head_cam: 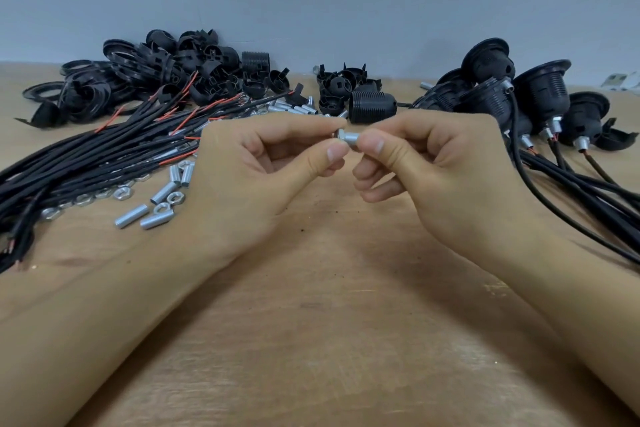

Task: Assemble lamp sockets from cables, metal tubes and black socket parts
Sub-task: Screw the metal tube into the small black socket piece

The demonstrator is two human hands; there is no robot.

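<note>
A short threaded metal tube (351, 139) is held above the middle of the wooden table (318, 340), with a hex nut (340, 134) on its left end. My right hand (440, 170) pinches the tube between thumb and forefinger. My left hand (249, 170) pinches the nut with thumb and forefinger. Black cables (104, 152) with red wire ends lie in a bundle at the left. Loose metal tubes (145, 215) and nuts (121, 192) are scattered beside them. Black socket parts (166, 69) are heaped at the back left.
Several assembled sockets (540, 94) with cables attached lie at the right, their cables (588, 194) trailing toward the front right. A threaded black socket body (372, 107) and several small black caps (341, 80) sit behind my hands. A grey wall rises behind the table.
</note>
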